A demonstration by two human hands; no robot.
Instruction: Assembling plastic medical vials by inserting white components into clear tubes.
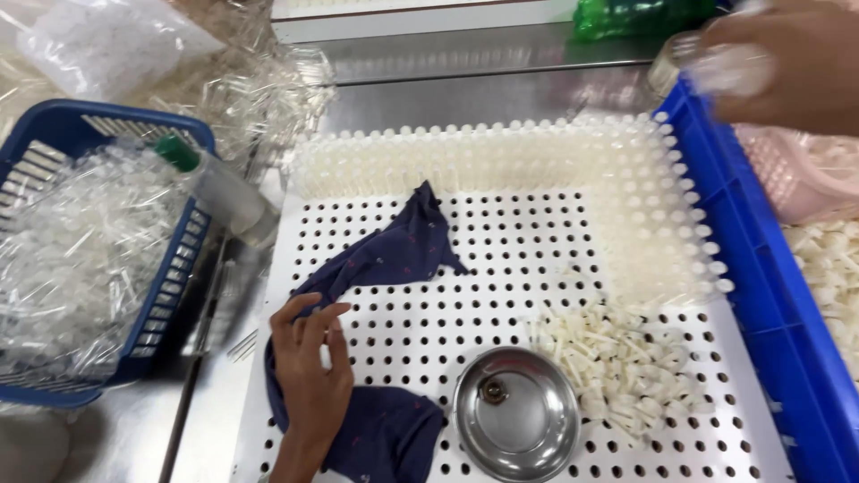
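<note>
Steel counter (pixel 465 89), shiny, w/ a white perforated board (pixel 501 268) lying flat on it, center. Blue basket (pixel 170 304) of clear plastic bits on counter at left; a clear bottle w/ green cap (pixel 219 188) leans betw. basket & board. Blue crate (pixel 761 286) touches board's right edge. Clear bags (pixel 107 40) top left.

Looks like a small factory assembly bench, probably: a white perforated plastic board (pixel 501 268) half-filled with rows of small white plastic parts (pixel 626 179), blue plastic crates (pixel 769 295), bagged clear tubes (pixel 72 259), steel worktop (pixel 465 89).
</note>
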